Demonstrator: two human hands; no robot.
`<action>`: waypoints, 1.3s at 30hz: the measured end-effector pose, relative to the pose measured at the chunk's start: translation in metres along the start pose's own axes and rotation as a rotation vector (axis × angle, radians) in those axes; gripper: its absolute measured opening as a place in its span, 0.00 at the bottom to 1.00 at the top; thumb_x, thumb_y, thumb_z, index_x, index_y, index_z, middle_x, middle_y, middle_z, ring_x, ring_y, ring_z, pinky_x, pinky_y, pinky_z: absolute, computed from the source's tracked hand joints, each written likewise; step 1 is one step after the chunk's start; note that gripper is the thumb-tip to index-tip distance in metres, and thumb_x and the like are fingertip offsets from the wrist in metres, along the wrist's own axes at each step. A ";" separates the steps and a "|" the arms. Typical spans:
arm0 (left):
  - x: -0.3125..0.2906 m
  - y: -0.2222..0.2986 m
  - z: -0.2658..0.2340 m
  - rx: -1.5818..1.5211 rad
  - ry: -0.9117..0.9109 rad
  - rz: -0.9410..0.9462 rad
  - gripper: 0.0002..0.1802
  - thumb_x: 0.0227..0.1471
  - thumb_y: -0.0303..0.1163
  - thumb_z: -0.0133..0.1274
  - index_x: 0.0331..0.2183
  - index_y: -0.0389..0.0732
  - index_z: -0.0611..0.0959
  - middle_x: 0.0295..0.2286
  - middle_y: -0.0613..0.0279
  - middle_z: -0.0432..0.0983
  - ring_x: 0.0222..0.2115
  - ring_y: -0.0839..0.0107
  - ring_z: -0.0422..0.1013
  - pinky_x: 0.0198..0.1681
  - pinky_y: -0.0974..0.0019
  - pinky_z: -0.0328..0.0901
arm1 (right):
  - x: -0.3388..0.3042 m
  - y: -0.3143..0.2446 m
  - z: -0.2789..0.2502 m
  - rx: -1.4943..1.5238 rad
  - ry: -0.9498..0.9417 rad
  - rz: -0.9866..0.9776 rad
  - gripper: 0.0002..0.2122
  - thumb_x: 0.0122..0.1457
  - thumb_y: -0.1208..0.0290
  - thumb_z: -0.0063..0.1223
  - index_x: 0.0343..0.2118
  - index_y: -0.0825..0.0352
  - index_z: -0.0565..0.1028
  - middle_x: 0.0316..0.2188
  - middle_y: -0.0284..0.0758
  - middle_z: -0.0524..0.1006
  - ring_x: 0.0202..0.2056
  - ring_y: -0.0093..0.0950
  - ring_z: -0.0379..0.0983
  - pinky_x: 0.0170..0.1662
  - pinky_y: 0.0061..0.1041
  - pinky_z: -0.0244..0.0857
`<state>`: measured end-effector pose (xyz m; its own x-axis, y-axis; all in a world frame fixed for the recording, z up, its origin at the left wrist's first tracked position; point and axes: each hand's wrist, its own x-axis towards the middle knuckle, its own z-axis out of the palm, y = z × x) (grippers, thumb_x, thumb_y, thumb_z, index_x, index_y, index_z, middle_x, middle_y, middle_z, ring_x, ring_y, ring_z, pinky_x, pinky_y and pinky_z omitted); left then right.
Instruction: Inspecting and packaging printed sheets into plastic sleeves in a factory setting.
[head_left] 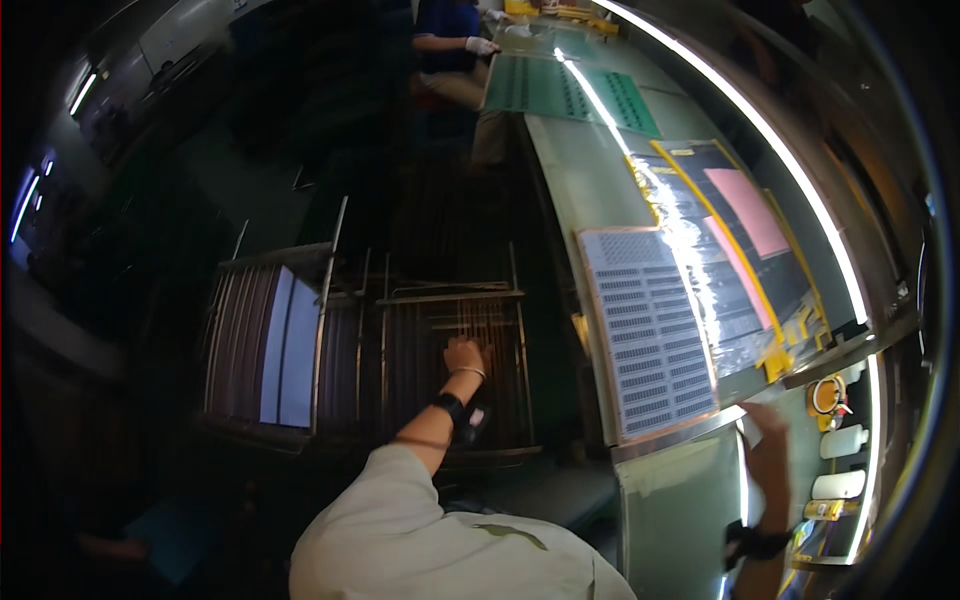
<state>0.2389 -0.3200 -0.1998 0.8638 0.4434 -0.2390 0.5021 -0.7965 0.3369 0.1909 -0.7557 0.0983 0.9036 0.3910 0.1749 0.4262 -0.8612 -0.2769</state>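
Note:
Reaching into a dark metal rack (452, 296) that holds upright thin panels, my left hand (465, 354) has its fingers curled at the panels' upper edges. What it grips is too dark to make out. On its wrist are a bracelet and a black watch (448, 405). At the right, my right hand (765, 430) is blurred beside the bench's front part, and its finger shape cannot be read. A flat board (650, 335) with a copper-coloured border and rows of dark slots lies on the bench just beyond my right hand.
A second rack (240, 340) of panels, one pale, stands at left. Along the bench (570, 180) lie a yellow-taped sheet (740, 300) with pink pieces (747, 212) and a green board (570, 92). A gloved co-worker's hand (482, 46) is beyond. White bottles (843, 441) stand right.

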 end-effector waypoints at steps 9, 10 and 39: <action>0.027 -0.140 0.028 0.139 -0.108 -0.472 0.25 0.51 0.48 0.51 0.46 0.41 0.75 0.44 0.49 0.71 0.39 0.58 0.74 0.38 0.60 0.71 | -0.112 -0.073 0.090 0.263 -0.059 0.326 0.10 0.49 0.76 0.53 0.36 0.70 0.76 0.34 0.43 0.77 0.36 0.40 0.73 0.41 0.31 0.66; 0.026 -0.146 0.029 0.147 -0.112 -0.467 0.25 0.51 0.48 0.51 0.46 0.41 0.75 0.44 0.49 0.71 0.39 0.58 0.74 0.38 0.60 0.71 | -0.116 -0.082 0.085 0.337 -0.019 0.435 0.10 0.48 0.80 0.51 0.35 0.71 0.76 0.33 0.42 0.76 0.35 0.37 0.73 0.39 0.28 0.66; -0.167 0.061 -0.166 -1.549 -0.569 0.584 0.16 0.57 0.34 0.48 0.19 0.42 0.68 0.13 0.69 0.63 0.10 0.84 0.57 0.10 0.79 0.51 | -0.163 -0.134 0.136 1.309 0.414 0.594 0.18 0.60 0.68 0.45 0.52 0.68 0.63 0.43 0.35 0.73 0.40 0.29 0.71 0.43 0.26 0.65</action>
<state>0.1324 -0.3742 0.0116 0.9790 -0.1903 0.0728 0.0230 0.4581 0.8886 -0.0077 -0.6596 -0.0213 0.9740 -0.2128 -0.0774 -0.0517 0.1240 -0.9909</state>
